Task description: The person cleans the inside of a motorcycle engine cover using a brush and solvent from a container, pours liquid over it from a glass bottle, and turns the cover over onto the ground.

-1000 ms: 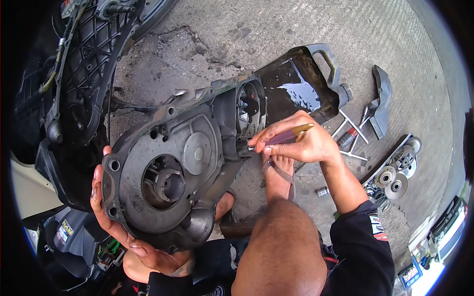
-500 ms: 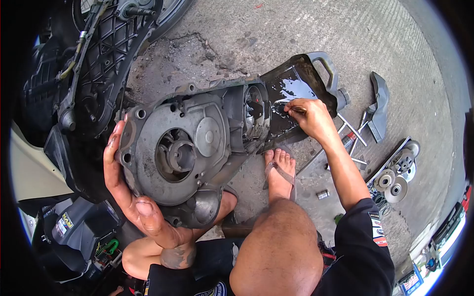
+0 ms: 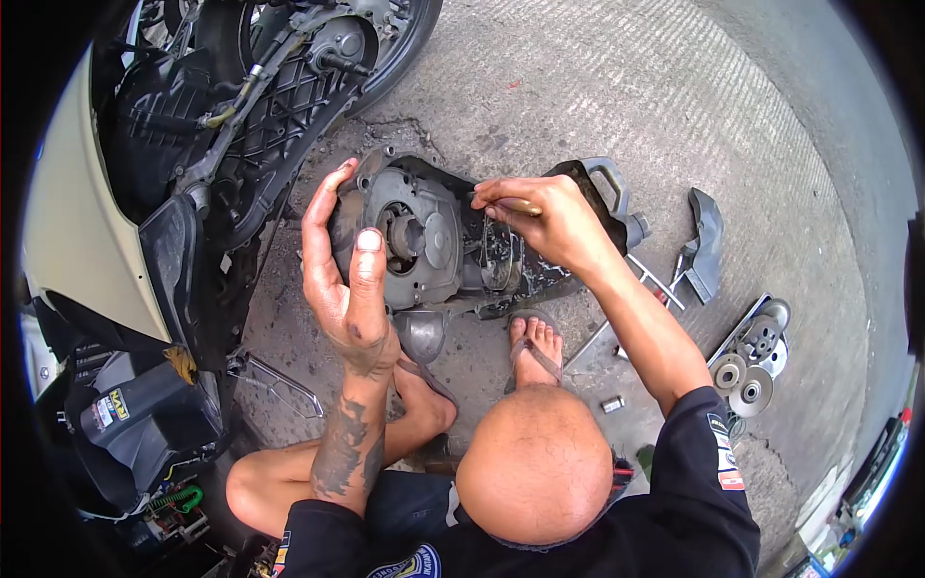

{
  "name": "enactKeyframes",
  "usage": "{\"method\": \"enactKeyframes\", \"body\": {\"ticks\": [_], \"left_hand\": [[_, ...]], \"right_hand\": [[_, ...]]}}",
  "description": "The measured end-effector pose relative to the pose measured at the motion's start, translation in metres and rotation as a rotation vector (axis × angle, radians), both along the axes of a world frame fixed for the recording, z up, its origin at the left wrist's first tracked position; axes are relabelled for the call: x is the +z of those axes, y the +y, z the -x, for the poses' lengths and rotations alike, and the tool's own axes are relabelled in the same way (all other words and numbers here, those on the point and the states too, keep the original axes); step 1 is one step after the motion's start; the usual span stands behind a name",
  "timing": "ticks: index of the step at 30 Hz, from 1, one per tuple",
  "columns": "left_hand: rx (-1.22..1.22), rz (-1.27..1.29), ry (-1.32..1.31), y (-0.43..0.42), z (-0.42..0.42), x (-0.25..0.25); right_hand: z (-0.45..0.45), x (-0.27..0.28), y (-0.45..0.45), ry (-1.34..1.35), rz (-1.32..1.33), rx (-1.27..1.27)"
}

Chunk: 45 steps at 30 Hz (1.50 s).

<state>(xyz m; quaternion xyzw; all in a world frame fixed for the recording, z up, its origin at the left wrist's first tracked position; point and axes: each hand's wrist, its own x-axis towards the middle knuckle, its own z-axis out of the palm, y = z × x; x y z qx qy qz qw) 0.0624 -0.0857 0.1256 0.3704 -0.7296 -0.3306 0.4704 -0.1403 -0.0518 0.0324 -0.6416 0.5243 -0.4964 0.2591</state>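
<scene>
- Your left hand (image 3: 349, 289) is half open, its fingers and thumb spread around the left end of the metal cover (image 3: 440, 233).
- Your right hand (image 3: 541, 217) is closed in a pinch on a thin handle (image 3: 521, 206), near the cover's far edge; its tip is hidden.
- The cover's right end overlaps the cut-open jug (image 3: 617, 204) on the ground (image 3: 617, 106).
- One sandalled foot (image 3: 536, 358) is just below that end.
</scene>
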Motion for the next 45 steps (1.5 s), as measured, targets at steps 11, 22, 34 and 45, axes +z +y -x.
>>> {"method": "enactKeyframes", "body": {"ticks": [11,22,34,45], "left_hand": [[-0.057,-0.050,0.102,-0.003,-0.002,-0.003],[-0.056,-0.068,0.102,0.000,-0.005,-0.003],[-0.089,-0.020,0.161,-0.008,0.003,-0.008],[-0.026,-0.006,0.052,-0.019,-0.007,-0.007]], "right_hand": [[0.009,0.001,0.011,-0.037,-0.182,0.125],[-0.002,0.004,0.021,-0.013,-0.229,0.143],[-0.010,0.030,0.014,-0.095,0.396,-0.037],[0.014,-0.114,0.067,-0.158,-0.242,-0.566]]}}
